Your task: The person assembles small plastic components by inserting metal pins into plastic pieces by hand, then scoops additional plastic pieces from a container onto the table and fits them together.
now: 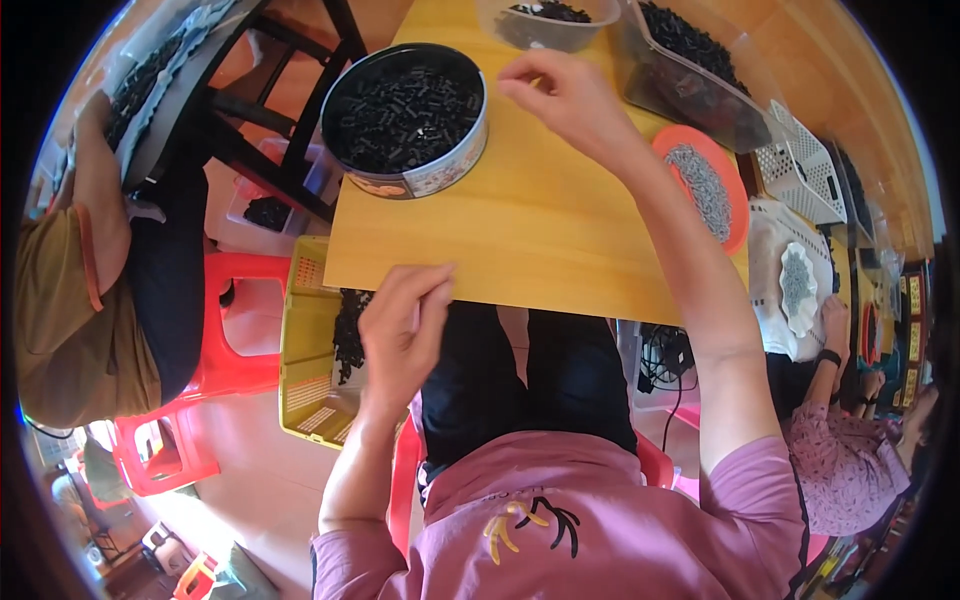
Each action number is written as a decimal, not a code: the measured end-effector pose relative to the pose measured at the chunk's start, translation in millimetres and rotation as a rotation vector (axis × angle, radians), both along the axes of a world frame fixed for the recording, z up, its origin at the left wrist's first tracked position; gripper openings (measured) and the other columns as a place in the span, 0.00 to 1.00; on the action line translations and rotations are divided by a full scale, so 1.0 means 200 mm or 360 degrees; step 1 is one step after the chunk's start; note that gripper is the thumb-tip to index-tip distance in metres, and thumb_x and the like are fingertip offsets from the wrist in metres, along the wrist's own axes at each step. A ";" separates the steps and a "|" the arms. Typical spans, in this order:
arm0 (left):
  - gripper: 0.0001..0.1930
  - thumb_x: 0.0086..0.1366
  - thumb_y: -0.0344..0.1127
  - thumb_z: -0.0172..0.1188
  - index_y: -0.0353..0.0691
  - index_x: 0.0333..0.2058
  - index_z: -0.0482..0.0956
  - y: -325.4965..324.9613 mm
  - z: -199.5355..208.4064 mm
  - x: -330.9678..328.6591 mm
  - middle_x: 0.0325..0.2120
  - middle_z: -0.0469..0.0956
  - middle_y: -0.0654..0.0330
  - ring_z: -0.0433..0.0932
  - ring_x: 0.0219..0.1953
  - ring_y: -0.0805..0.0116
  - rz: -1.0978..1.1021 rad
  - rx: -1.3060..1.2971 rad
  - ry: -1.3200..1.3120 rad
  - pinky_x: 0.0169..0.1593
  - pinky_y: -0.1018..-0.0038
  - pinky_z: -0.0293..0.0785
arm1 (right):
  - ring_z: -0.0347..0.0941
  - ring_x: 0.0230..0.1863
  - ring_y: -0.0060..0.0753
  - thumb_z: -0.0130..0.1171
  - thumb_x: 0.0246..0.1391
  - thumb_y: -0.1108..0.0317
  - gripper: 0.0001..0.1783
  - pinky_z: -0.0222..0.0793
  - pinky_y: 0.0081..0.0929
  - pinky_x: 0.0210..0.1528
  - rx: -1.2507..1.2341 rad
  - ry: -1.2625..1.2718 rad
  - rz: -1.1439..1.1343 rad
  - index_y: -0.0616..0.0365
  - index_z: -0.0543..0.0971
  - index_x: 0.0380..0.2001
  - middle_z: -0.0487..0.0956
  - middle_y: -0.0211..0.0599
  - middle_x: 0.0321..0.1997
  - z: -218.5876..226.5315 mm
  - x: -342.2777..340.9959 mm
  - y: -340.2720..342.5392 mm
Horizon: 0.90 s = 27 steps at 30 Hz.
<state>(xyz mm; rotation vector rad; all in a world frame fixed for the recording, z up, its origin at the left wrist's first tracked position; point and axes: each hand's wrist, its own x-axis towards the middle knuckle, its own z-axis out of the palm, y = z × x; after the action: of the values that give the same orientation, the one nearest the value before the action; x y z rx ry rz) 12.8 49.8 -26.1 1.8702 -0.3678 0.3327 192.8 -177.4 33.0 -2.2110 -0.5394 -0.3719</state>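
My left hand [402, 325] hovers at the near edge of the yellow wooden table [530, 225], fingers pinched together; whether a small part sits between them I cannot tell. My right hand [565, 98] reaches across the table toward a round metal tin [405, 118] full of small black parts, its fingertips loosely curled just right of the tin's rim. No part is visible in that hand.
Clear plastic tubs [690, 70] of black parts stand at the table's far side, with an orange plate [705, 185] of grey pieces on the right. A yellow crate [310, 350] sits on the floor beside a red plastic stool [215, 370]. Other people sit left and right.
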 end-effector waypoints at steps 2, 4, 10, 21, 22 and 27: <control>0.10 0.61 0.17 0.56 0.30 0.41 0.79 -0.08 0.02 0.05 0.32 0.78 0.55 0.77 0.31 0.71 -0.0070 -0.0064 -0.0059 0.37 0.79 0.72 | 0.77 0.32 0.31 0.59 0.54 0.65 0.10 0.71 0.29 0.37 -0.0303 0.0031 0.0379 0.58 0.81 0.36 0.81 0.36 0.31 0.06 0.01 0.13; 0.09 0.61 0.19 0.58 0.32 0.40 0.80 -0.14 0.03 0.08 0.31 0.78 0.54 0.77 0.31 0.66 -0.0105 -0.0173 -0.0044 0.36 0.77 0.72 | 0.78 0.35 0.38 0.60 0.51 0.67 0.09 0.71 0.32 0.38 -0.0606 -0.0022 0.0605 0.58 0.81 0.35 0.82 0.37 0.33 0.07 0.05 0.26; 0.08 0.61 0.20 0.58 0.32 0.40 0.80 -0.16 0.01 0.10 0.30 0.77 0.55 0.77 0.30 0.67 -0.0141 -0.0194 0.0016 0.36 0.77 0.72 | 0.79 0.40 0.42 0.61 0.50 0.67 0.10 0.73 0.38 0.41 -0.1074 0.0109 0.0749 0.55 0.82 0.37 0.83 0.39 0.35 -0.02 0.16 0.52; 0.10 0.67 0.24 0.54 0.30 0.46 0.77 -0.07 -0.03 0.14 0.37 0.77 0.58 0.76 0.36 0.74 -0.0141 -0.0396 0.0215 0.42 0.79 0.72 | 0.74 0.31 0.25 0.63 0.53 0.70 0.08 0.69 0.26 0.34 -0.0217 0.0090 0.0674 0.58 0.80 0.36 0.78 0.31 0.29 0.01 0.10 0.36; 0.10 0.67 0.24 0.54 0.30 0.46 0.77 -0.08 -0.03 0.15 0.37 0.77 0.58 0.76 0.36 0.74 -0.0143 -0.0402 0.0216 0.42 0.79 0.72 | 0.74 0.31 0.25 0.63 0.53 0.70 0.08 0.69 0.26 0.34 -0.0221 0.0093 0.0672 0.58 0.80 0.36 0.78 0.31 0.29 0.03 0.05 0.32; 0.13 0.67 0.23 0.55 0.33 0.50 0.74 -0.19 0.06 0.22 0.41 0.75 0.61 0.74 0.39 0.77 0.0006 -0.0842 0.0055 0.43 0.81 0.71 | 0.70 0.32 0.11 0.63 0.56 0.70 0.11 0.65 0.12 0.34 0.0689 0.0725 0.0739 0.61 0.81 0.42 0.77 0.23 0.32 0.05 -0.26 0.13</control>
<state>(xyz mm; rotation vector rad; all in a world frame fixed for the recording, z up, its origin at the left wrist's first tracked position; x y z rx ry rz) 56.9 12.0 -13.2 1.3559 -0.2239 0.3599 140.5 -151.4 43.4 -1.6168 -0.6262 0.2393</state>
